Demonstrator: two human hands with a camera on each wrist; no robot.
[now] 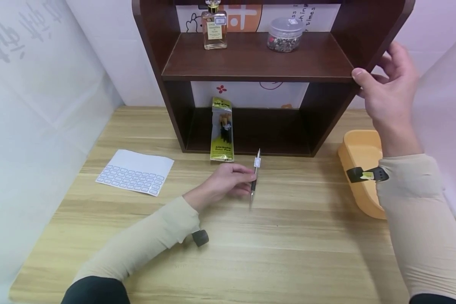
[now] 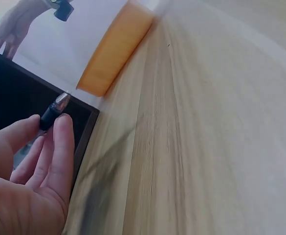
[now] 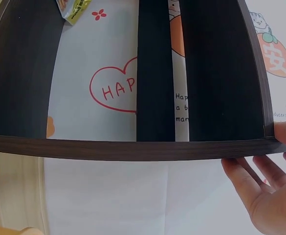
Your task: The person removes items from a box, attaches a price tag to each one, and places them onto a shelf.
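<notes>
Between the thumb and fingers of my left hand (image 1: 229,181) is a pen (image 1: 255,175), silver with a black grip and a small white label. It stands just in front of the dark brown shelf (image 1: 258,79), its black and silver end pointing up in the left wrist view (image 2: 55,110). My right hand (image 1: 393,88) holds the shelf's right side panel, thumb at the front edge and fingers behind it. A yellow pack of artist brushes (image 1: 222,131) leans in the lower compartment. On the upper board stand a perfume bottle (image 1: 214,31) and a clear lidded jar (image 1: 285,36).
A sheet of blue-bordered labels (image 1: 134,171) lies on the wooden table at left. An orange-yellow plastic bin (image 1: 359,169) stands at right, partly behind my right forearm. White sheeting walls the table on both sides and the back.
</notes>
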